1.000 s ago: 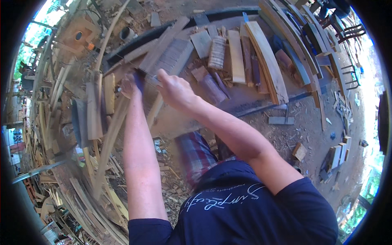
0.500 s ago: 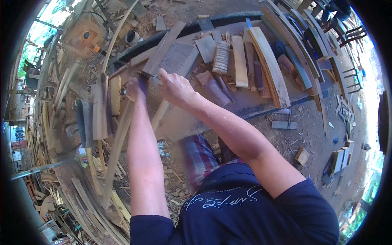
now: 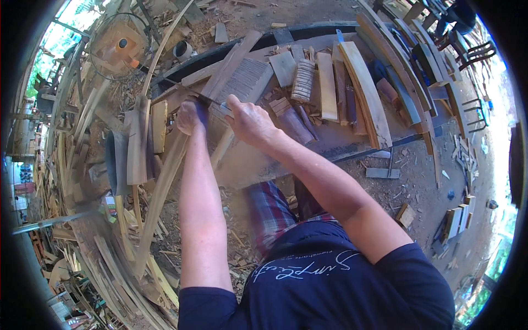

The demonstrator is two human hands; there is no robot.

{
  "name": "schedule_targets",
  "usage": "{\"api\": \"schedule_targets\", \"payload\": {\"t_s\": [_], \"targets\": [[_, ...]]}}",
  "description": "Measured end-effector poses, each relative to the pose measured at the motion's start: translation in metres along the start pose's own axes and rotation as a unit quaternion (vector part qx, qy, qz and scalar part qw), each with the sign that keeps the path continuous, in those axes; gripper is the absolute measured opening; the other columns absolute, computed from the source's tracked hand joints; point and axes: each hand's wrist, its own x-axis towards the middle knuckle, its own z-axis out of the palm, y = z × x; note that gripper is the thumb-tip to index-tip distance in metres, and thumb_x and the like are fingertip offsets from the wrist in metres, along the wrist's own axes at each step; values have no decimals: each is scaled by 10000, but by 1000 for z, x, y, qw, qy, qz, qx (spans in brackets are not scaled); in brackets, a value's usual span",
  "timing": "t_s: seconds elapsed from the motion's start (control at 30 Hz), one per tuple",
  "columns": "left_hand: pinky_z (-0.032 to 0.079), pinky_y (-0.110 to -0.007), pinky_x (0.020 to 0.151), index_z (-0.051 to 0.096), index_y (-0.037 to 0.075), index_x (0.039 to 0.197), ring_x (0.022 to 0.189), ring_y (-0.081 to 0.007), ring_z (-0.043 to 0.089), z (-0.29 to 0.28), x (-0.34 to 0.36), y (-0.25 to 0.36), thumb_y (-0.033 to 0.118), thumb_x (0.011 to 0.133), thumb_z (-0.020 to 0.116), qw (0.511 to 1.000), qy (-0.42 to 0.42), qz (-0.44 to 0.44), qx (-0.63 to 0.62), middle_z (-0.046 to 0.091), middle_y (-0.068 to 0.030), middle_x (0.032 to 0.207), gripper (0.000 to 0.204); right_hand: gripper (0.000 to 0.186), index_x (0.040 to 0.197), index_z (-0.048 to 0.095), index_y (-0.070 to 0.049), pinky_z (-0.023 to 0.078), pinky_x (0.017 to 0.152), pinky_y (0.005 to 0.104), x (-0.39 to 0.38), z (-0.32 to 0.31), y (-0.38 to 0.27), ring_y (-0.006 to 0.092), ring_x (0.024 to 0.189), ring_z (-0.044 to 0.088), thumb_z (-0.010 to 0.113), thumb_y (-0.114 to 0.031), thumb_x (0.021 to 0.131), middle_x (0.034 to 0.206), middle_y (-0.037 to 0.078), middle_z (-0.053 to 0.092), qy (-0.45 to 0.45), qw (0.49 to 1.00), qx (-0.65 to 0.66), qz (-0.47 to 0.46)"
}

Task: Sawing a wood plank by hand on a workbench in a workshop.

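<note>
My right hand (image 3: 252, 122) is closed around the handle end of a handsaw (image 3: 202, 98), or a similar tool with a long, thin, dark blade. Its blade runs up and left past the knuckles of my left hand (image 3: 192, 116). That hand is closed and rests on the upper end of a long wooden strip (image 3: 159, 206), which slants down to the lower left. My left fingertips are hidden, and so is the exact spot where blade and wood meet. Beyond both hands lies a ridged wooden board (image 3: 245, 80), with a plank (image 3: 228, 60) slanting across its left side.
On the dusty bench (image 3: 242, 165) lie wood blocks, a bundle of small slats (image 3: 303, 81) and a long pale board (image 3: 366, 93). Upright offcuts (image 3: 137, 148) stand left of my left hand. A wire-guarded fan (image 3: 118, 47) is at the far left. Scraps litter the floor.
Both hands and the tool appear slightly further right and lower in the picture, but the whole scene has shifted a little too. Both hands keep their grips.
</note>
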Motion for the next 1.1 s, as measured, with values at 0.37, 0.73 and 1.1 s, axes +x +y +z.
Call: {"api": "schedule_targets", "payload": {"t_s": [0.37, 0.73, 1.1], "targets": [[526, -416, 753, 746, 75, 803, 867, -314, 702, 11, 3, 7, 271, 921, 416, 992, 1, -95, -79, 738, -112, 861, 402, 268, 1039, 443, -39, 493, 693, 567, -80, -40, 1, 470, 820, 644, 612, -200, 907, 854, 278, 644, -2, 998, -5, 55], [553, -416, 681, 767, 56, 839, 788, -337, 717, -7, -6, 1, 335, 813, 638, 995, 45, -85, -6, 733, -159, 839, 308, 277, 1043, 419, -42, 483, 687, 570, -39, 5, 14, 491, 793, 626, 608, -201, 918, 824, 282, 634, 5, 999, 12, -34], [520, -387, 650, 772, 114, 807, 772, -292, 725, -16, -20, 20, 240, 817, 534, 987, -10, -82, -137, 726, -146, 812, 270, 251, 1067, 411, -40, 479, 678, 571, -67, 1, -14, 490, 791, 625, 575, -194, 955, 825, 293, 616, 17, 1000, 5, -7]]}}
